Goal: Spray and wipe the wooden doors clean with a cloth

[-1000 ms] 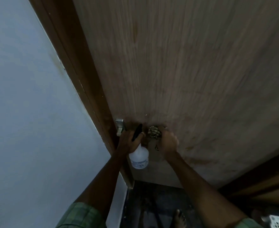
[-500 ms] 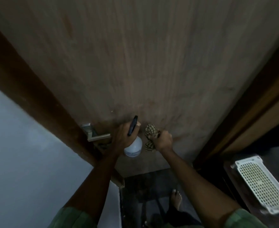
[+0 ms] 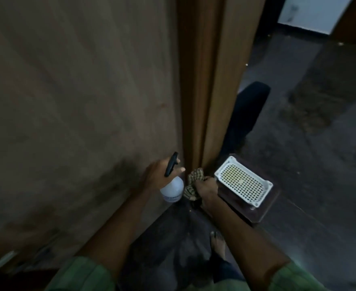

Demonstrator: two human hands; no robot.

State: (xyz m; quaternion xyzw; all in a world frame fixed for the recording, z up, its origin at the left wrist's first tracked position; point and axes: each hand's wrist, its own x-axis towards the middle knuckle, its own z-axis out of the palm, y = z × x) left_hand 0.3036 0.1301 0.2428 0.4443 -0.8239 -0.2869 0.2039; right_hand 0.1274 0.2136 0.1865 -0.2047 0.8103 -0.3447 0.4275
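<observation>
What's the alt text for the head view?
The left hand grips a spray bottle and the right hand holds a checked cloth before a wooden door. A white perforated basket sits nearby on the right.

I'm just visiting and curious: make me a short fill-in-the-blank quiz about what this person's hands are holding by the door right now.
1. The left hand grips a translucent white spray bottle with a ____ trigger head.
2. The right hand holds a crumpled ____ cloth.
3. The white perforated plastic ____ sits on a dark wooden stand to the right of the brown wooden door.

Missing words: black; checked; basket
</observation>
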